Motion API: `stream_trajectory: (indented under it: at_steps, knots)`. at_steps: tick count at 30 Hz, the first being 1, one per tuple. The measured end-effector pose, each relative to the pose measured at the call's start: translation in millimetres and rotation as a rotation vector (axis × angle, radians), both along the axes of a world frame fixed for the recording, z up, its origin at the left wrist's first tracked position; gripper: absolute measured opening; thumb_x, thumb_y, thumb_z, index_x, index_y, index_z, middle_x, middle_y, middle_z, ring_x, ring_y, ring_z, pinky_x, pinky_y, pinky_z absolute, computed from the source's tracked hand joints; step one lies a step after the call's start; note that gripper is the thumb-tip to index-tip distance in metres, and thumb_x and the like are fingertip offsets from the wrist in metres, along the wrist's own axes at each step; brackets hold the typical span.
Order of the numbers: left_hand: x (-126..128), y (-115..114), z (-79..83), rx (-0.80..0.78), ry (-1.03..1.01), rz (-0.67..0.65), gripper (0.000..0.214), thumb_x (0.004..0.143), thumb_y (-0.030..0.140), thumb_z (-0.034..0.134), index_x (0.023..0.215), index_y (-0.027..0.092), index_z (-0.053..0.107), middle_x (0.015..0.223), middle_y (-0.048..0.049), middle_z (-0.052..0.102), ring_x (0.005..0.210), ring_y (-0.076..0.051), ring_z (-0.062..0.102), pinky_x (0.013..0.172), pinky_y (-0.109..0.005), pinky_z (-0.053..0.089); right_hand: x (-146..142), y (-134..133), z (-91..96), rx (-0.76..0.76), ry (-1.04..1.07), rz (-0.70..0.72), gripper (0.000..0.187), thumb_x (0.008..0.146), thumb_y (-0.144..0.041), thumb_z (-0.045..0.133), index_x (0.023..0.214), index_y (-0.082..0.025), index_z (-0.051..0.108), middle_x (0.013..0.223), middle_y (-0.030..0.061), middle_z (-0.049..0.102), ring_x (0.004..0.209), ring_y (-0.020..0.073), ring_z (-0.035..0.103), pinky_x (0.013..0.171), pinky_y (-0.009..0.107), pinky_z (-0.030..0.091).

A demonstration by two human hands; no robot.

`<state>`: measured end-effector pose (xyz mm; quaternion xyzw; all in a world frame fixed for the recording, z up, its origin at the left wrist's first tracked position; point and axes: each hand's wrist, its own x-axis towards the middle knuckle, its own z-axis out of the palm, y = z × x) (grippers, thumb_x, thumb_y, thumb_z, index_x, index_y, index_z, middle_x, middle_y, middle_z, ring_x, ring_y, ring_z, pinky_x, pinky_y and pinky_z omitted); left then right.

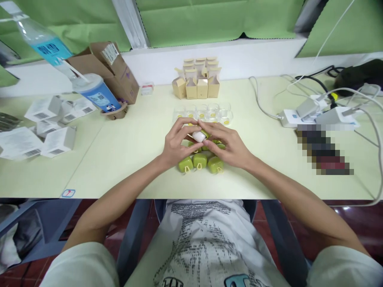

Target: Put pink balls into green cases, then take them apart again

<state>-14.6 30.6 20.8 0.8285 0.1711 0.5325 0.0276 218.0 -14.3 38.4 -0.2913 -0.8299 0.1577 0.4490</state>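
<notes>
Green-and-white piece point(198, 136), one, in two hands point(180, 141) point(229, 144)

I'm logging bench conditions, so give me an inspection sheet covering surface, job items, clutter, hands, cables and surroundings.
Surface: pale green table, seam at left.
Job items: white-and-green piece in hand; green cases with yellow loops on the table; clear containers and small cartons behind.
Clutter: white boxes, bottle, cup and brown box at left; pixelated patch at right.
Hands: left hand and right hand both hold the white-and-green piece.
Cables: white and black cables and a power strip at right.
Surroundings: green sheets along the back.
</notes>
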Motion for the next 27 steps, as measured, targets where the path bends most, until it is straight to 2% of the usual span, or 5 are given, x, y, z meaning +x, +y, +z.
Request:
stream_trajectory:
  at_steps: [7, 13, 18, 23, 27]
  knots:
    - [7, -1, -5.7, 0.072, -0.010, 0.045, 0.028, 0.101, 0.041, 0.083, 0.120, 0.022, 0.075, 0.127, -0.0093, 0.070, 0.105, -0.020, 0.079, 0.072, -0.030, 0.074, -17, -8, -4.9, 0.037, 0.097, -0.150, 0.060, 0.096, -0.014, 0.065, 0.154, -0.028, 0.073, 0.144, 0.0089, 0.079, 0.132, 0.0297, 0.073, 0.113, 0.052, 0.061]
    - [13, -5, 2.3, 0.198, 0.007, 0.067, 0.021, 0.099, 0.026, 0.083, 0.119, 0.023, 0.078, 0.113, -0.0057, 0.070, 0.089, -0.014, 0.075, 0.067, -0.026, 0.070, -24, -12, -2.5, -0.043, 0.190, -0.215, 0.058, 0.096, -0.013, 0.060, 0.147, -0.035, 0.076, 0.142, 0.0041, 0.078, 0.132, 0.0294, 0.071, 0.113, 0.055, 0.060]
    - [7, -3, 4.0, -0.007, 0.004, 0.035, 0.031, 0.101, 0.035, 0.082, 0.130, 0.027, 0.076, 0.131, -0.0090, 0.069, 0.116, -0.022, 0.077, 0.076, -0.033, 0.076, -18, -7, -1.1, -0.168, 0.239, -0.194, 0.063, 0.091, -0.015, 0.064, 0.150, -0.036, 0.074, 0.141, 0.0062, 0.076, 0.133, 0.0303, 0.070, 0.090, 0.045, 0.070]
    - [0, 2, 5.9, -0.188, -0.083, 0.027, 0.034, 0.105, 0.044, 0.077, 0.133, 0.025, 0.073, 0.132, -0.0096, 0.069, 0.121, -0.022, 0.075, 0.082, -0.029, 0.075, -3, 4, -0.7, -0.229, 0.338, -0.224, 0.054, 0.098, -0.031, 0.074, 0.152, -0.039, 0.073, 0.148, 0.0066, 0.071, 0.136, 0.0297, 0.069, 0.098, 0.047, 0.072]
    - [-4, 3, 8.3, -0.204, -0.142, -0.013, 0.040, 0.104, 0.040, 0.080, 0.139, 0.025, 0.069, 0.129, -0.0087, 0.073, 0.114, -0.019, 0.078, 0.084, -0.027, 0.073, 7, 7, 5.8, -0.348, 0.452, -0.201, 0.049, 0.098, -0.053, 0.082, 0.145, -0.038, 0.077, 0.147, 0.0052, 0.073, 0.125, 0.0273, 0.074, 0.103, 0.049, 0.072]
